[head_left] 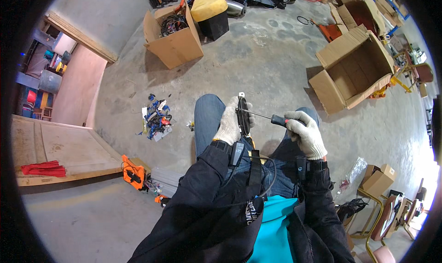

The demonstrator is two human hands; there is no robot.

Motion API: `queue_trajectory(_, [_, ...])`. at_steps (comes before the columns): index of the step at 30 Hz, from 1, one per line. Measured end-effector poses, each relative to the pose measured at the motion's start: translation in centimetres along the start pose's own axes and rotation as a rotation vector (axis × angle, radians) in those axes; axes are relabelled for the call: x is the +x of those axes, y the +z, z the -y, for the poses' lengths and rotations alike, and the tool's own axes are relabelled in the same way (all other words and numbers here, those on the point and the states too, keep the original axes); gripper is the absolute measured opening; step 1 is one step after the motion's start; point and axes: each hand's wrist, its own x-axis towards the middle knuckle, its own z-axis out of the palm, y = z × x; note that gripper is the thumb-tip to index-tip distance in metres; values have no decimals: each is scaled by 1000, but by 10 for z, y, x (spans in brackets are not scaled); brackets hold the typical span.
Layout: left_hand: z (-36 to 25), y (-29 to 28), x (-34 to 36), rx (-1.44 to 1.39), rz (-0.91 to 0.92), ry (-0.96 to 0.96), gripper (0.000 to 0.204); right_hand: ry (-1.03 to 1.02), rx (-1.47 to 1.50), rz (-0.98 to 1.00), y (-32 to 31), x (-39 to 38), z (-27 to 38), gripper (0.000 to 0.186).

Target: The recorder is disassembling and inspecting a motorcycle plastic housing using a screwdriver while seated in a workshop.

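My left hand (228, 126), in a whitish knit work glove, is closed around a slim black oblong part (243, 118) with a small pale tab at its top end. I cannot make out exactly what this part is. In my gloved right hand (305, 135) is a screwdriver (278, 121) with a dark handle and a bit of red near the grip. Its metal shaft points left, and the tip meets the black part near its upper half. Both hands are above my lap, over my jeans (208, 120).
On the floor to the left lies a pile of small blue, black and red scraps (159, 119). A carton of cables (177, 49) stands beyond it, beside a black bin with a yellow top (209, 10). An open carton (334, 88) sits far right; a wooden panel (69, 145) is left.
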Motion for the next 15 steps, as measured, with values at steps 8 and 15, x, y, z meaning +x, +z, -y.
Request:
queue_trajectory(8, [1,4,-1,31,-13,13,46,12,13,0,0,0,-1,35])
queue_trajectory(15, [2,2,3,34,-21,23,53,27,24,2,-1,1,-1,34])
